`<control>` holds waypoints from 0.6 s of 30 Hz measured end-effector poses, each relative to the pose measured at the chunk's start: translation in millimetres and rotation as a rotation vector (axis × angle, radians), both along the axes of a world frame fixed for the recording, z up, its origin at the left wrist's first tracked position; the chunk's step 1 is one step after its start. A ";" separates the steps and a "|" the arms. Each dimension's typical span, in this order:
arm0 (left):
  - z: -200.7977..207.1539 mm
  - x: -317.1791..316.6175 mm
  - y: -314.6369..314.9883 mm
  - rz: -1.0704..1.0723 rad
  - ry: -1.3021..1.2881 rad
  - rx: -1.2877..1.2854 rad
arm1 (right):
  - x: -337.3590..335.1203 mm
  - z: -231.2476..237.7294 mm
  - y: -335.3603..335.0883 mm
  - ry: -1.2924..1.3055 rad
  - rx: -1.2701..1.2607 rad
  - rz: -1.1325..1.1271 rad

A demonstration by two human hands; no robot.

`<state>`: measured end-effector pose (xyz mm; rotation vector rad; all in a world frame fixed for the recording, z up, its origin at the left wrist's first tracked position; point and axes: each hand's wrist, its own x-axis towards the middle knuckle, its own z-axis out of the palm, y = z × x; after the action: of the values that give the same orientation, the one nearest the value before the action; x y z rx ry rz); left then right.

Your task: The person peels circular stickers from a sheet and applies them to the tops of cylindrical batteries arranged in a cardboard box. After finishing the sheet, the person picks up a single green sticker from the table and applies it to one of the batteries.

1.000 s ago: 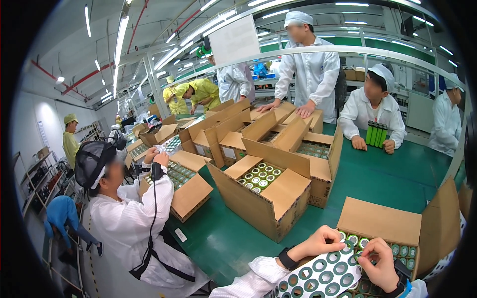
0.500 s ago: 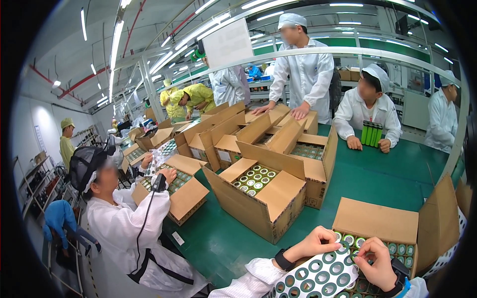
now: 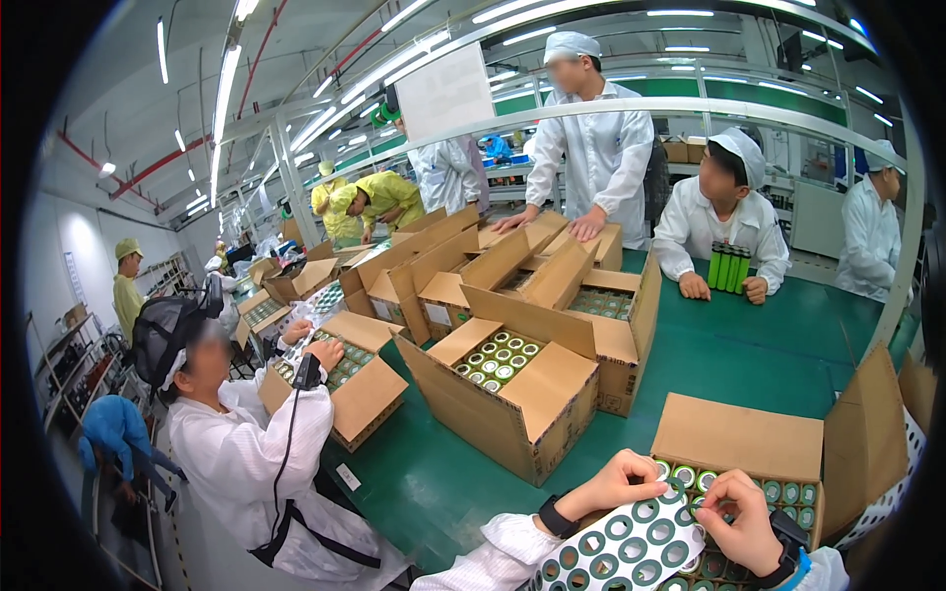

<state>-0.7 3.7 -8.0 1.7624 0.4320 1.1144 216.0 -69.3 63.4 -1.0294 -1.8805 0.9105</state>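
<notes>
My left hand [image 3: 616, 485] pinches the upper edge of a white sheet [image 3: 597, 532] of dark green ring stickers, some of its holes showing through. My right hand [image 3: 741, 524] is closed beside that edge, its thumb and forefinger together on what looks like a green ring sticker [image 3: 698, 505], partly hidden by the fingers. Both hands are over an open cardboard box [image 3: 741, 433] of upright cylindrical battery cells [image 3: 789, 493]. Cells at its back left show bare silvery tops, while those at the right carry green rings. The sheet covers the box's near left part.
More open boxes of cells [image 3: 499, 361] stand along the green table [image 3: 734, 340]. At the left, a co-worker [image 3: 246, 433] handles another sheet over a box. Across the table, one person [image 3: 724, 212] has green cells [image 3: 729, 268] between their hands; another leans on boxes.
The view has shifted slightly, moving the scene a little left. Both my hands keep nearly the same pose at the sheet's edge. The left co-worker's hands have moved slightly over their box.
</notes>
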 end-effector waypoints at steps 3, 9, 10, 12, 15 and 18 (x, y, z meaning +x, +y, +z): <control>1.0 -0.4 -0.4 0.002 0.003 0.001 | -0.5 -0.9 0.5 0.001 -0.001 -0.002; 2.6 -1.3 -1.3 0.006 0.025 -0.013 | 0.2 0.7 -0.4 -0.016 0.007 -0.001; 2.9 -0.6 -1.6 0.006 0.017 -0.011 | 0.7 0.4 -0.5 -0.012 0.006 0.003; 0.9 -1.7 -0.2 -0.003 0.006 -0.006 | 0.1 0.7 0.0 -0.009 0.002 0.001; 2.2 -1.5 -1.4 -0.002 -0.003 -0.013 | 0.2 -0.1 0.4 0.002 -0.007 0.005; 2.4 -1.4 -1.5 0.004 0.003 -0.023 | 1.0 0.0 0.4 0.001 -0.001 0.012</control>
<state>-2.1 2.2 -5.7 1.7446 0.4489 1.1056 217.0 -69.0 63.4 -1.0189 -1.8876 0.9185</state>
